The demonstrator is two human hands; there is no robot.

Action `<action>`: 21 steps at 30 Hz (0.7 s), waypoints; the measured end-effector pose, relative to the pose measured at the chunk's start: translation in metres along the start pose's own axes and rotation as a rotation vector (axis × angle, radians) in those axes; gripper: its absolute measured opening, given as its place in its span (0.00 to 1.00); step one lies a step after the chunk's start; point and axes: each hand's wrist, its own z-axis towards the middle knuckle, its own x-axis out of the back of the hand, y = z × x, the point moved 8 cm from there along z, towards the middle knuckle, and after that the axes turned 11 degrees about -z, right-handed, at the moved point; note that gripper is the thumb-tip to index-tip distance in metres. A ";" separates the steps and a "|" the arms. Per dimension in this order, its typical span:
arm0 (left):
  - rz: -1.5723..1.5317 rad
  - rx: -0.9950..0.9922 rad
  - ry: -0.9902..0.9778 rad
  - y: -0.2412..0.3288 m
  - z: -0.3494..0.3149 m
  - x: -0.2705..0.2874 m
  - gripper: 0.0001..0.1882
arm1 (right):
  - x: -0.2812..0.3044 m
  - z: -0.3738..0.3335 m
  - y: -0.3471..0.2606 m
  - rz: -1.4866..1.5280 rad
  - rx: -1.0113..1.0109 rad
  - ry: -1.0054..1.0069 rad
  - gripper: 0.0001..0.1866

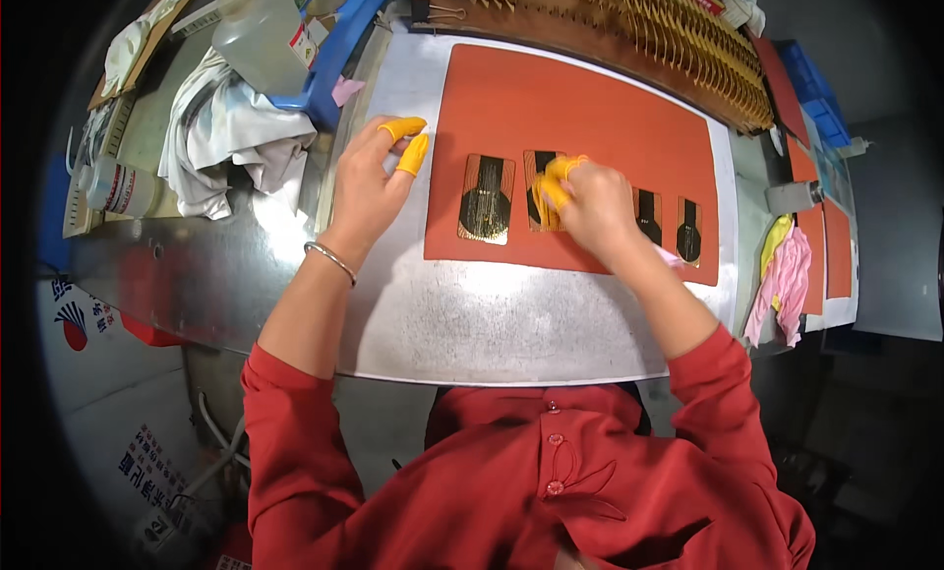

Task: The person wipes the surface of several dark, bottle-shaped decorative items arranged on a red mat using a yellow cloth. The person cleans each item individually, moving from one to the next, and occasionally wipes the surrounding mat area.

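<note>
Yellow finger cots cover the thumb and a fingertip of my left hand (369, 181). It is open by the left edge of an orange-red mat (580, 108), its covered fingertips apart and nothing visible between them. My right hand (598, 204), also in yellow finger cots, is closed over a dark, gold-lined flat piece (532, 167) and partly hides it. What its fingers hold, if anything, is hidden. To the left lies a similar piece with a black round shape and stem (486, 201). Two more pieces (649, 211) (688, 232) lie right of that hand. A pink scrap (671, 259) shows beside its wrist.
Behind the mat stands a brown rack (590, 34) with rows of gold-edged pieces. A white cloth (231, 137), a translucent bottle (264, 41) and a blue bin (344, 44) are at left. Pink and yellow cloths (784, 275) hang at right. The metal table's front edge (492, 381) is near my body.
</note>
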 end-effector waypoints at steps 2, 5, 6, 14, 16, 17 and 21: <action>-0.014 0.024 0.020 -0.002 0.000 0.003 0.09 | 0.001 0.008 0.001 -0.018 -0.010 0.012 0.06; -0.057 0.025 0.067 -0.007 0.000 0.010 0.09 | -0.001 -0.010 -0.007 -0.024 0.088 0.003 0.07; -0.056 0.018 0.062 -0.007 0.002 0.010 0.09 | -0.001 -0.015 -0.007 -0.030 0.047 -0.005 0.07; -0.102 0.054 0.103 -0.011 0.001 0.013 0.08 | 0.001 -0.014 -0.006 -0.033 0.137 0.042 0.06; -0.111 0.061 0.111 -0.010 -0.002 0.012 0.08 | 0.001 -0.027 -0.006 -0.021 0.129 0.043 0.06; -0.110 0.050 0.098 -0.011 -0.002 0.009 0.08 | 0.005 -0.027 -0.008 -0.024 0.138 0.068 0.06; -0.092 0.014 0.079 -0.011 0.000 0.007 0.08 | 0.007 -0.012 -0.005 -0.037 0.116 0.036 0.05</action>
